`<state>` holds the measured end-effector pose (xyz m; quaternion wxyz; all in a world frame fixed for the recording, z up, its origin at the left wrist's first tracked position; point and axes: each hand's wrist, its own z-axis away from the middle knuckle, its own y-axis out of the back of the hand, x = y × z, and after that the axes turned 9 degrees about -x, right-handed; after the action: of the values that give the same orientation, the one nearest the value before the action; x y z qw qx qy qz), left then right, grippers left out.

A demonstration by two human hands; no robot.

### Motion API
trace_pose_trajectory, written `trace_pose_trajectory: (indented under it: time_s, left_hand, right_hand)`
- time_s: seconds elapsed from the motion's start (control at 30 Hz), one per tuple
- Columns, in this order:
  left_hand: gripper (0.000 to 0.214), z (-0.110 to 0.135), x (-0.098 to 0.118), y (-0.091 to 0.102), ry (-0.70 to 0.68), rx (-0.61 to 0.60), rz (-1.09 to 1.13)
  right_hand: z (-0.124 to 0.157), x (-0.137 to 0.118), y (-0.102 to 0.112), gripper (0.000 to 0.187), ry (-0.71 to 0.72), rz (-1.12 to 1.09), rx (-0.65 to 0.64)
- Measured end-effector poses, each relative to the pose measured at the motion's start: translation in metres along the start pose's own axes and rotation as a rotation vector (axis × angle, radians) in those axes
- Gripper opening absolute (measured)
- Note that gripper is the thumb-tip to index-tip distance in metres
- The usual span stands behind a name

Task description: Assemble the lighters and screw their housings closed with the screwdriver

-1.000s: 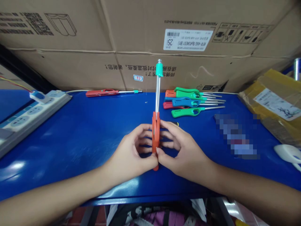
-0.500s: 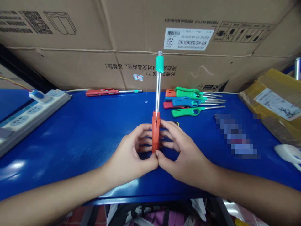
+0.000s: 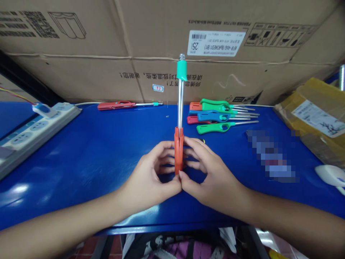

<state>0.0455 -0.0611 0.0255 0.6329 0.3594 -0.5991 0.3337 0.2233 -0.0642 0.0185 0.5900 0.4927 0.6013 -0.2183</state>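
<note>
An orange long-necked lighter stands upright between my hands, its metal tube pointing up with a teal sleeve near the tip. The fingers of my left hand press its handle from the left, the thumb at the bottom. From the other side my right hand grips the same handle, its thumb meeting the left one. Beyond them on the right lies a pile of green, blue, red and orange lighters. A single red lighter with a teal piece on its tube lies at the back left.
Cardboard boxes wall off the back of the blue table. A power strip runs along the left. At right are a taped parcel, a blurred-out flat object and a white object resembling a mouse.
The lighter's tube has tilted very slightly, its tip now a little higher and further left in view. Both hands keep the same hold, and the other lighters lie where they were.
</note>
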Motion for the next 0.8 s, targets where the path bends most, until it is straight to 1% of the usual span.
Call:
trace_pose_trajectory:
  time_s: [0.17,0.23,0.33,0.43,0.53,0.63,0.8]
  left_hand:
    - [0.058,0.000,0.001,0.002,-0.010,0.042,-0.109]
    - [0.059,0.001,0.002,0.004,-0.026,0.047,-0.170]
    - [0.061,0.002,0.005,0.006,-0.054,0.024,-0.246]
    - [0.064,0.003,0.008,0.008,-0.073,-0.004,-0.311]
    - [0.064,0.004,0.011,0.010,-0.074,-0.031,-0.367]
    - [0.063,0.004,0.014,0.013,-0.037,-0.058,-0.401]
    - [0.066,0.004,0.018,0.016,-0.019,-0.068,-0.437]
  right_hand:
    - [-0.004,-0.006,0.007,0.055,-0.029,-0.062,0.023]
    - [-0.006,-0.011,0.011,0.047,-0.057,-0.129,0.027]
    - [-0.010,-0.017,0.017,0.035,-0.125,-0.284,0.016]
    - [-0.013,-0.020,0.023,0.025,-0.166,-0.356,0.003]
    - [-0.016,-0.018,0.025,0.021,-0.191,-0.371,0.001]
    - [-0.017,-0.016,0.026,0.021,-0.233,-0.396,0.000]
    - [-0.019,-0.016,0.026,0.019,-0.272,-0.458,-0.002]
